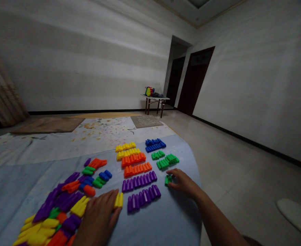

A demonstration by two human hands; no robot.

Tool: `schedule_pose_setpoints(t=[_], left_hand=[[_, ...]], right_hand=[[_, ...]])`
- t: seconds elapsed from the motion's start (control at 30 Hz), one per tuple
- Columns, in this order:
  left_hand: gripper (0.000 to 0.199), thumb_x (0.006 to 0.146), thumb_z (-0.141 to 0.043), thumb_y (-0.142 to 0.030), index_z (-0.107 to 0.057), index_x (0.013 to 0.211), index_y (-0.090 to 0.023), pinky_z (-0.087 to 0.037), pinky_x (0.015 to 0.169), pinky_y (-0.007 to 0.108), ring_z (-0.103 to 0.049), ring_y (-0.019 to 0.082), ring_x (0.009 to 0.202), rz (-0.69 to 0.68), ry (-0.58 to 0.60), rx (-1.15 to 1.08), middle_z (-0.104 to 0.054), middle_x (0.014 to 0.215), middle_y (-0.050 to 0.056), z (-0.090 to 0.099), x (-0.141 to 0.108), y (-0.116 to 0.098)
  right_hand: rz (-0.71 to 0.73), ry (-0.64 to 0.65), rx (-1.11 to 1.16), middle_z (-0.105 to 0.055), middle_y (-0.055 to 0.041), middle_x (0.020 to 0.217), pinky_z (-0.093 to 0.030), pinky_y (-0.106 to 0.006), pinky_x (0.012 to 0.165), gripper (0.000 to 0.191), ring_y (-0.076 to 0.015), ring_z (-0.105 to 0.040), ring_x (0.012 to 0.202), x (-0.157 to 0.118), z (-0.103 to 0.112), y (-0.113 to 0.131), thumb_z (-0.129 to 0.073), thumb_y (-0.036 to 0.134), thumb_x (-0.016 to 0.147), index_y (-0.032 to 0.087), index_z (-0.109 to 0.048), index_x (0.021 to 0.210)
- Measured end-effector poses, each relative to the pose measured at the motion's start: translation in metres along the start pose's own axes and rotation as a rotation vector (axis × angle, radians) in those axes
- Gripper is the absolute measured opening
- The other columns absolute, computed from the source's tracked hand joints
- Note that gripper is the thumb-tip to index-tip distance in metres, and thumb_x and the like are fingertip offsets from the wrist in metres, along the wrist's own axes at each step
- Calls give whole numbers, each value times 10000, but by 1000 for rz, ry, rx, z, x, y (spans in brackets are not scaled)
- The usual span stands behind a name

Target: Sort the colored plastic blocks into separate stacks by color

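Note:
My left hand point(99, 213) is closed around some yellow bullet-shaped plastic pieces point(119, 201), whose ends show past the fingertips. It rests low over the table, between a mixed heap and the sorted rows. My right hand point(183, 182) pinches a few green bullet-shaped pieces point(168, 180) at the table's right side, just below a row of green pieces point(167, 161). Two purple rows point(140, 182) lie between the hands. Beyond them come orange rows point(137, 169), yellow rows point(126, 150) and, farther right, blue rows point(155, 145).
The loose heap point(60, 201) of purple, yellow, orange, green and blue pieces spreads at the left. A blue cloth point(176, 212) covers the table, which curves at the right. Flat boards point(50, 125) lie at its far side. A small table point(155, 98) stands near the wall.

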State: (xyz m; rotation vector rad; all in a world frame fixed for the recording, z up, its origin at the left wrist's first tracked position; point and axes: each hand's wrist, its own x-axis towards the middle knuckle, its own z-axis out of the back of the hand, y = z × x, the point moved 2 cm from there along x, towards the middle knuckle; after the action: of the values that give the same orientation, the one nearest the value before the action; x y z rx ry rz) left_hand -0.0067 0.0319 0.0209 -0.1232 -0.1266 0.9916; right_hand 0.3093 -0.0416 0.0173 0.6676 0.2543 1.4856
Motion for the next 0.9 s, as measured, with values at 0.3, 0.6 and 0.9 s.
schedule_pose_setpoints(t=[0.3, 0.6, 0.9], left_hand=[[393, 790, -466, -361, -573, 1139, -217, -326, 992, 427, -517, 236, 1108, -24, -49, -85, -599, 1191, 75, -1, -2, 5], [396, 776, -493, -375, -581, 1130, -222, -351, 985, 440, -534, 241, 1092, -17, -94, -91, -615, 1166, 70, -7, -2, 10], [431, 775, -501, -378, -553, 1180, -236, -357, 995, 443, -520, 236, 1117, -49, -116, -102, -599, 1197, 70, -12, -4, 13]], right_hand=[[107, -19, -96, -630, -72, 1028, -418, -363, 857, 375, -215, -543, 947, 34, 35, 9, -628, 167, 726, 188, -596, 1100], [199, 133, -325, -665, -68, 961, -350, -360, 827, 427, -231, -522, 966, 82, 38, 3, -555, -19, 692, 180, -640, 1060], [248, -68, -68, -641, -65, 1000, -398, -344, 854, 330, -195, -538, 959, 66, 29, 28, -500, 50, 752, 181, -627, 1027]])
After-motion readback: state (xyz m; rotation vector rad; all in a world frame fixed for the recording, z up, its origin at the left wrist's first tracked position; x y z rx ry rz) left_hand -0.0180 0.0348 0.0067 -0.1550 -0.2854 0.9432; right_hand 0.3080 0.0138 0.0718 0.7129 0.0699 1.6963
